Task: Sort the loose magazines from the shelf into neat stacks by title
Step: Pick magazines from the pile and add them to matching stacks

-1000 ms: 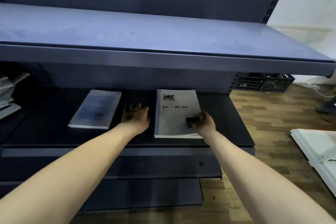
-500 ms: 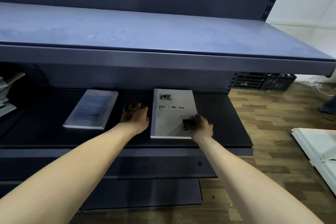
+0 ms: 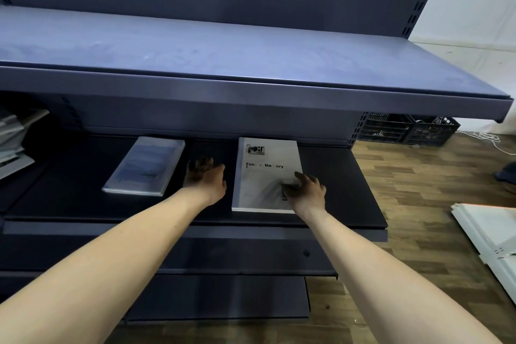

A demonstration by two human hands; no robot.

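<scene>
Since the earlier frames, right hand (image 3: 306, 192) has lifted its fingers: they were bunched low on the white magazine (image 3: 266, 174), now they spread out over its near right corner, fingertips on the cover. Magazine itself lies a little straighter than a second ago, near edge roughly parallel to the shelf front. Left hand (image 3: 206, 176) holds the same place between the two magazines.

Head view, entries:

White magazine: flat on the dark lower shelf (image 3: 349, 190), right of centre, cover up, partly legible title reading "Tim & Me ory", small dark picture at its top left. Several leaf edges show along the near side.

Right hand: grip apart, fingers splayed and pressing on the cover, nothing enclosed.

Left hand: resting on the bare shelf just left of the white magazine, apart from it; fingers loosely bent, in shadow, holding nothing that can be seen.

Blue-grey magazine (image 3: 145, 166): flat on the same shelf, left of the left hand, turned at an angle, cover blurred.

Loose pile of magazines (image 3: 12, 139): far left of the shelf, leaning untidily, partly cut off by the frame.

Upper shelf (image 3: 223, 50): blue-grey, overhanging the lower one.

Black crates (image 3: 407, 128): on the wooden floor behind the unit, right.

White panels (image 3: 491, 234): on the floor at far right.
</scene>
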